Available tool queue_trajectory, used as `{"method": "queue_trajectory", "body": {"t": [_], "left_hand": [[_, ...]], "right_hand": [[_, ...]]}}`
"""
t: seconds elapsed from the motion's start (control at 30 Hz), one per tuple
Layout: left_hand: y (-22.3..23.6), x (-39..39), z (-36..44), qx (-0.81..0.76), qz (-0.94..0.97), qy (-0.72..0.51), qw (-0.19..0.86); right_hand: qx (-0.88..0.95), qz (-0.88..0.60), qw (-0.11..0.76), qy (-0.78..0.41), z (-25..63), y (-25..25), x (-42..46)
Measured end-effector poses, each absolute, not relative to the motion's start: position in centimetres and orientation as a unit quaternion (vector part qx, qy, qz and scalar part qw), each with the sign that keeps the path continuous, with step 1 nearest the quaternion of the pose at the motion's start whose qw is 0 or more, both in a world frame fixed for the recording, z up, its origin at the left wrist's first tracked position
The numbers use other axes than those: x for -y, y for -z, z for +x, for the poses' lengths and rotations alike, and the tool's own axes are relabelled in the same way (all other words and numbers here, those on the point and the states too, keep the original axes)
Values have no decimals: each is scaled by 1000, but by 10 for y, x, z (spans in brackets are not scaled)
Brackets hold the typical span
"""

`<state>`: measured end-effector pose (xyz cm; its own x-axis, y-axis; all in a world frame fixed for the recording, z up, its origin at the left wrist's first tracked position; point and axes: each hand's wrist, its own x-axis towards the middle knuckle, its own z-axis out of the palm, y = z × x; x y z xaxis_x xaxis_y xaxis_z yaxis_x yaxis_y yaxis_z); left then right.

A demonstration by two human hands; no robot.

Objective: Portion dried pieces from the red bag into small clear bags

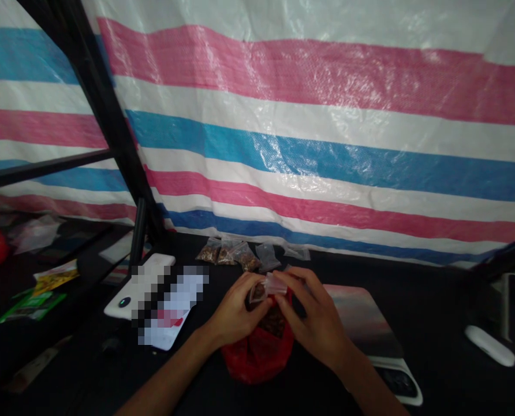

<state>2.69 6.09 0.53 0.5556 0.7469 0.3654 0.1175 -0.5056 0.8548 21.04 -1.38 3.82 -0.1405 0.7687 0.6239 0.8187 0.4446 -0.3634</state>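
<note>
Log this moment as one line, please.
left hand: holding small clear bag | right hand: same bag | below: red bag | beyond: filled clear bags

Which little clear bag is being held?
The small bag between left hand and right hand, above the red bag; the other small bags lie near the striped sheet.

The sheet (348, 86) is banded in pink, white and blue stripes, crossed by a black frame (97, 92). The worktop (435, 312) is seen as black. Red is noted for the bag (257, 364), dark brown for the loose pieces (275, 325). The held pouch (276, 284) is whitish-clear; the clear packets (208, 252) are speckled brown by their contents. The flat sachets are coloured green (32, 305) and yellow (58, 278); the oval case (490, 345) is recorded as white.
</note>
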Motion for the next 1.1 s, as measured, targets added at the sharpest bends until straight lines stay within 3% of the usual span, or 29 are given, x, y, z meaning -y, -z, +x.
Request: {"method": "queue_trajectory", "body": {"t": [0.1,0.3,0.47,0.67,0.83,0.97,1.1], "left_hand": [[-9,-63,25,-302,731,-403,462],[-19,-66,19,-289,601,-484,566],[-25,-54,21,-215,616,-431,623],[-21,-41,24,-173,659,-395,617],[-13,-51,23,-186,662,-469,554],[-8,-69,22,-327,644,-528,446],[-3,-79,25,-373,616,-533,445]], "right_hand": [[731,-548,407,13,213,-42,14],[796,-527,272,-118,202,-49,18],[739,-546,378,-117,184,-40,18],[697,-577,423,-55,178,-30,15],[681,-603,415,-7,214,-49,13],[691,-629,356,-34,282,-64,29],[668,-682,282,-93,339,-62,56]]}}
